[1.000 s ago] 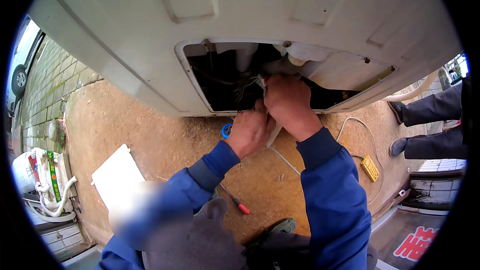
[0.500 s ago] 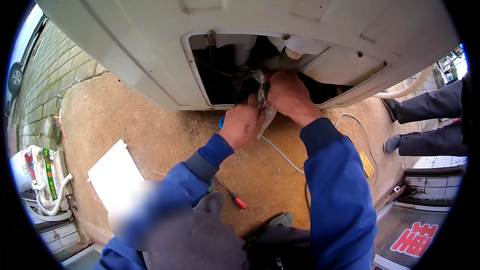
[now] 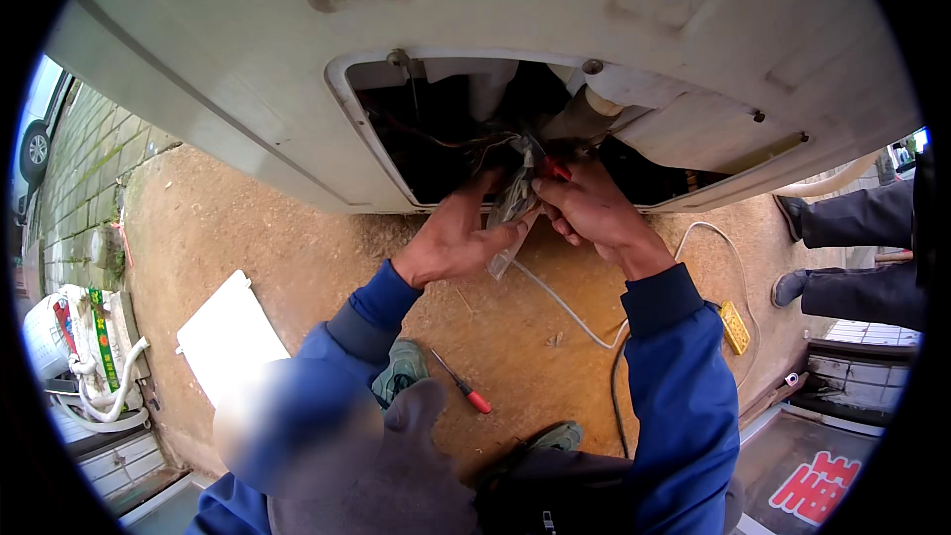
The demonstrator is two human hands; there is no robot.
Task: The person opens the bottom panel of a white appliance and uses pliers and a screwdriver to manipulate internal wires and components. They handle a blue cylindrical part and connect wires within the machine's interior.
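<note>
A white appliance cabinet (image 3: pixel 238 69) stands before me, with a rectangular opening (image 3: pixel 344 99) low in its panel. At that opening, my left hand (image 3: pixel 458 233) grips a clear plastic bag (image 3: pixel 513 200) with wiring inside or behind it. My right hand (image 3: pixel 594 208) is closed on a red-handled tool (image 3: pixel 557 169), whose thin metal shaft points into the opening beside the bag's upper end; its exact kind is partly hidden by my fingers. Thin wires (image 3: pixel 436 142) run into the dark interior. A pale pipe (image 3: pixel 584 111) sits just above my right hand.
A red-handled screwdriver (image 3: pixel 462 381) lies on the brown ground between my arms. At left is a white panel (image 3: pixel 228 332). A grey cable (image 3: pixel 565 305) and a yellow power strip (image 3: pixel 734 328) lie to the right. Another person's legs (image 3: pixel 857 218) stand at far right.
My left hand has opened wider around the plastic bag, thumb along it. My right hand has turned, bringing the red tool handle into view. The view has shifted slightly.
</note>
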